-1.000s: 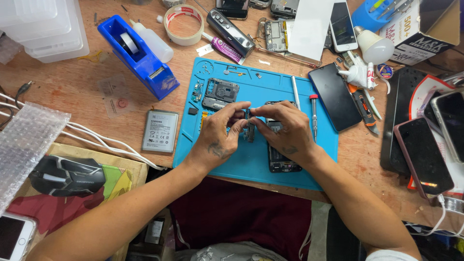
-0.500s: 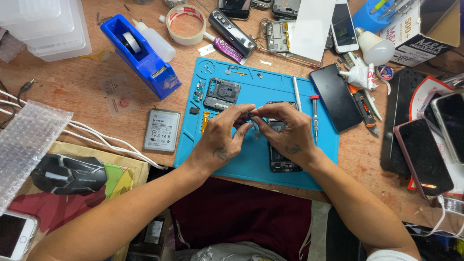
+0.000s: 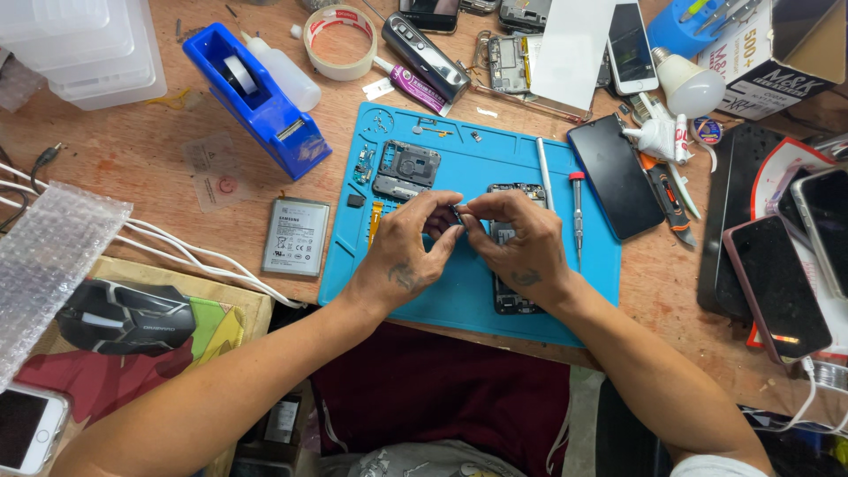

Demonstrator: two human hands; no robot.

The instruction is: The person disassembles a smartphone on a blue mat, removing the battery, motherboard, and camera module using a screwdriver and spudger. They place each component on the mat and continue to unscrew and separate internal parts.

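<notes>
**Fig.: Both hands pinching a small part over an opened phone**

Head view, looking down at a wooden bench. Left hand [image 3: 408, 247] and right hand [image 3: 515, 240] meet at centre of the blue work mat [image 3: 459, 296]; thumb and forefinger tips of both close on a small dark part [image 3: 457, 214], too tiny to identify further. Part sits just above the mat, between the hands, approx. over the top end of the opened phone [image 3: 507, 265]. Phone: dark, back cover off, internals exposed, lying flat lengthwise on the mat, mostly hidden under the right hand. Left of it, a grey inner frame [image 3: 406, 170] w/ cut-outs. Right of the hands, a red-capped screwdriver [image 3: 578, 210] and a slim metal tool [image 3: 544, 170]. Off the mat, left: a silver battery [image 3: 295, 237] and blue tape dispenser [image 3: 256, 97].
</notes>
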